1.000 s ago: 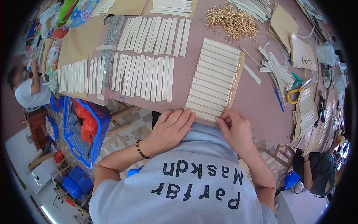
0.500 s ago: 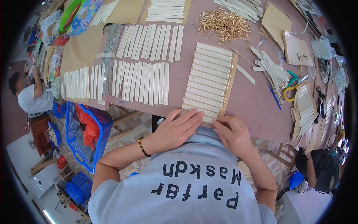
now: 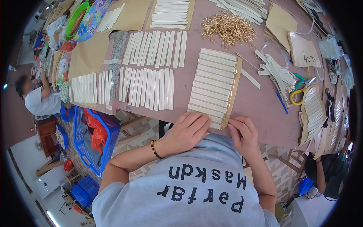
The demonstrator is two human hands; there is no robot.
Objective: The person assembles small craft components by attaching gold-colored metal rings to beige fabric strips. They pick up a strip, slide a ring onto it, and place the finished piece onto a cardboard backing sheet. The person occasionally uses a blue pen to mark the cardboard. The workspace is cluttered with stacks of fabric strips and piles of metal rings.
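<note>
The kraft card lies by the table's near edge, cream strips with gold links covering most of it; it looks nearly full. Left of the card, 2 rows of loose strips remain. The left hand rests flattened on its near end; the right hand pinches beside its near right corner, contents unclear. Bare tabletop opens rightward of it.
</note>
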